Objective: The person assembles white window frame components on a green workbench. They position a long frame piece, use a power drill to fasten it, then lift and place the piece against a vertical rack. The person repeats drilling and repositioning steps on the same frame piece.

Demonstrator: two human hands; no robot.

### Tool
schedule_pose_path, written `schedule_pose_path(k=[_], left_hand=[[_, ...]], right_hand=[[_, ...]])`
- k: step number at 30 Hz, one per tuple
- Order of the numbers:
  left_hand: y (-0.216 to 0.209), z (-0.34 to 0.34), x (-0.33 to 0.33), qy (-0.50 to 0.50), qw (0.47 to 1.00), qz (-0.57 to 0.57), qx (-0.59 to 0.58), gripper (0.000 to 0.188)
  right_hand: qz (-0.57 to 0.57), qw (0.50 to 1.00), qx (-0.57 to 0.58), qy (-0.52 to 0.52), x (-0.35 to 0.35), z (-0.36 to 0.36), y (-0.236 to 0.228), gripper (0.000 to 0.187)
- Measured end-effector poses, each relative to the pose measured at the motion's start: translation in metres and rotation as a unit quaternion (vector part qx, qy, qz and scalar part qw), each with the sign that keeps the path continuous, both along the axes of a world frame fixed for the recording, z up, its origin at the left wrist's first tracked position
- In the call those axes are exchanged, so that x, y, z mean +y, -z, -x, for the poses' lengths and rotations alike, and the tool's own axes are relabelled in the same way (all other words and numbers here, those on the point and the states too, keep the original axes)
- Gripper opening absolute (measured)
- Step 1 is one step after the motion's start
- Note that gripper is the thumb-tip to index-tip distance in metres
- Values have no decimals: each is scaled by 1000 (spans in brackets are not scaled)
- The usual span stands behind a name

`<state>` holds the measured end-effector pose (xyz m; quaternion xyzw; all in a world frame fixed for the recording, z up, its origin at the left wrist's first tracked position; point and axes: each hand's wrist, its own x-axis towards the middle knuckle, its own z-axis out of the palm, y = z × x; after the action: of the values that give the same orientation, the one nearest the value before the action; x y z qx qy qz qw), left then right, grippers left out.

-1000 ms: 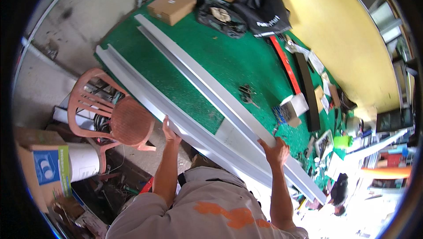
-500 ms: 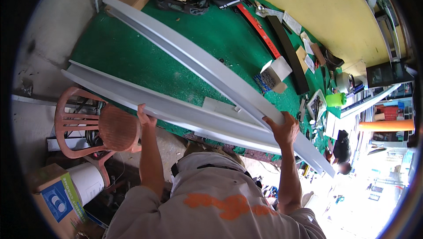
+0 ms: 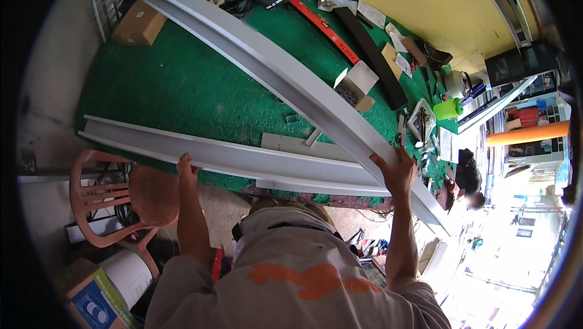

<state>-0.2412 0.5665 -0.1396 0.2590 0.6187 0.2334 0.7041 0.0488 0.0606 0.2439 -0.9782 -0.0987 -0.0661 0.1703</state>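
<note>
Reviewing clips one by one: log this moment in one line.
left hand: grips near grey channel | right hand: grips long grey channel | surface: green table

This is a workshop, open to the daylight on one side. A big worktop [image 3: 182,86] covered in green matting carries long grey metal profiles [image 3: 273,68], a red spirit level [image 3: 325,30], an open cardboard box of screws [image 3: 355,86], a brown carton [image 3: 141,22], paper slips and small tools scattered along its far edge. A yellow board [image 3: 413,1] lies beyond it. Below the worktop, on a bare concrete floor, stand a pink plastic chair [image 3: 115,198], a white bucket [image 3: 130,274] and more boxes and clutter.
</note>
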Motion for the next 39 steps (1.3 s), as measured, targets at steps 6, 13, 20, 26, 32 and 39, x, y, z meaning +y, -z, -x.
schedule_pose_path(k=[6, 13, 20, 26, 32, 39], left_hand=[[-27, 16, -3, 148, 969, -121, 157, 42], [-172, -75, -61, 176, 951, -231, -107, 61], [-353, -214, -160, 185, 831, -166, -497, 88], [-417, -302, -179, 284, 688, -568, -350, 73], [-452, -361, -286, 384, 386, -799, -256, 59], [-420, -252, -548, 583, 395, -98, -703, 105]], right_hand=[[-27, 1000, 5, -16, -8, 20, 5, 59], [-56, 996, 73, -23, -12, 64, -27, 71], [-163, 985, 47, -14, -52, 125, -50, 71], [-310, 949, 51, 11, -135, 165, -26, 75], [-301, 952, -6, 58, -228, 210, 31, 73], [-318, 907, -109, 255, -335, 292, 54, 57]])
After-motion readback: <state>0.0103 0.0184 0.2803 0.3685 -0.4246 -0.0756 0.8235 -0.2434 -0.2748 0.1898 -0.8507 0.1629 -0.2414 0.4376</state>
